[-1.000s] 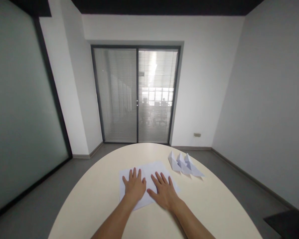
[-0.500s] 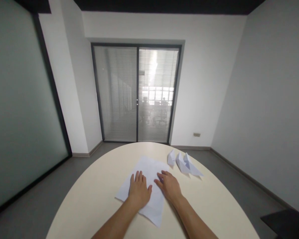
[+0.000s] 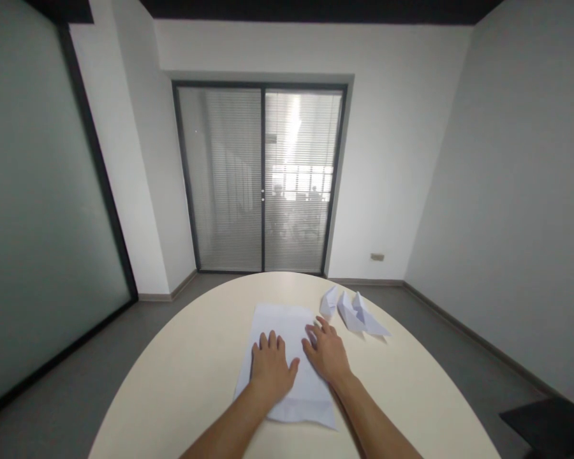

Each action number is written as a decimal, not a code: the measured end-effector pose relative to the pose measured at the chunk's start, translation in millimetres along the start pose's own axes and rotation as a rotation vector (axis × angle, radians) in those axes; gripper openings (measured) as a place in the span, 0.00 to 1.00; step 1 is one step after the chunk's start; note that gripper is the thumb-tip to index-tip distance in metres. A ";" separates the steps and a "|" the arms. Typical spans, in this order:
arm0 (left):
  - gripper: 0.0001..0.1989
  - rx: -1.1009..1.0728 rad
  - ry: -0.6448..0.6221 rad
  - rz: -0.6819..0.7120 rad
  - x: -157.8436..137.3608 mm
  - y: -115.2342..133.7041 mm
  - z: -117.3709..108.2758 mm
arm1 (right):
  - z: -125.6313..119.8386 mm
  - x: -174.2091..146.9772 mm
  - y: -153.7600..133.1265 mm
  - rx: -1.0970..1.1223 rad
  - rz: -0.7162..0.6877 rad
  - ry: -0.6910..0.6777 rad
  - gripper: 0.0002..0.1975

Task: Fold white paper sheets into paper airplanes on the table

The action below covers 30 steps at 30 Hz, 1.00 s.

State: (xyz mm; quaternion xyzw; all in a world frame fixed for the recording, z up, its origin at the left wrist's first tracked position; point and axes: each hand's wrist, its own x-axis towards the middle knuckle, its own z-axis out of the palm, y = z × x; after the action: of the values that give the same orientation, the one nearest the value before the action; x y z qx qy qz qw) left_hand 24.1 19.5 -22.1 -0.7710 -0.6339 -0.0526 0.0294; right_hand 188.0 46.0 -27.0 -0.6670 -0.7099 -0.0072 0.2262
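Note:
A white sheet of paper [image 3: 287,322] lies flat on the round table, with a crease running across its near end. My left hand [image 3: 272,368] rests palm down on the left half of the sheet, fingers spread. Over the sheet's right edge is my right hand [image 3: 329,352], its fingers apart and slightly bent, the fingertips on or just above the paper. Neither hand grips anything. Beyond my right hand stand three folded white paper pieces: a small one [image 3: 329,301], a middle one [image 3: 350,313] and a right one [image 3: 370,319], the last two touching or overlapping.
The cream round table [image 3: 182,382] fills the foreground. At the lower right is a dark flat object [image 3: 550,424], partly cut off. A glass door with blinds [image 3: 263,178] stands behind the table, and a frosted glass panel [image 3: 43,210] is on the left.
The sheet has turned on the table, from slanted to nearly straight in front of me. Both hands have shifted slightly right with it and stay spread.

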 end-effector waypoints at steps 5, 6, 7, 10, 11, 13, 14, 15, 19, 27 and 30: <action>0.33 -0.075 0.016 -0.010 4.3 -7.5 14.4 | 10.3 7.4 18.8 0.061 0.135 0.165 0.25; 0.33 -0.079 0.027 -0.011 4.8 -7.8 16.6 | 13.8 10.0 24.3 0.095 0.141 0.179 0.26; 0.33 -0.083 0.038 -0.009 5.4 -8.0 18.8 | 17.8 13.0 30.0 0.131 0.143 0.188 0.27; 0.34 -0.089 0.052 -0.003 7.8 -7.6 26.3 | 30.7 23.2 46.0 0.221 0.131 0.152 0.28; 0.34 -0.090 0.051 -0.004 8.8 -7.5 29.1 | 34.8 26.3 50.3 0.244 0.115 0.137 0.29; 0.34 -0.091 0.049 -0.007 10.9 -7.5 34.7 | 41.1 30.9 56.4 0.270 0.108 0.138 0.30; 0.34 -0.091 0.050 -0.007 11.8 -7.7 37.2 | 43.1 32.3 58.3 0.275 0.114 0.148 0.30; 0.34 -0.091 0.052 -0.006 12.5 -7.9 39.4 | 44.0 33.0 59.5 0.274 0.126 0.162 0.30; 0.35 -0.092 0.061 -0.006 12.6 -9.7 40.3 | 37.3 31.1 58.1 0.254 0.181 0.204 0.29; 0.35 -0.092 0.032 -0.001 6.8 -14.9 25.1 | 16.4 23.3 45.9 0.185 0.315 0.282 0.28; 0.35 -0.096 0.032 -0.002 6.6 -15.4 25.2 | 15.3 21.3 43.7 0.170 0.320 0.320 0.27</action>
State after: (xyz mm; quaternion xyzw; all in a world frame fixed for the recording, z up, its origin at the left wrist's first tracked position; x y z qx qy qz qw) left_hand 11.4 31.8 -46.6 -0.7699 -0.6310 -0.0952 0.0026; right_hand 224.6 75.7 -46.4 -0.7399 -0.5484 -0.0173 0.3893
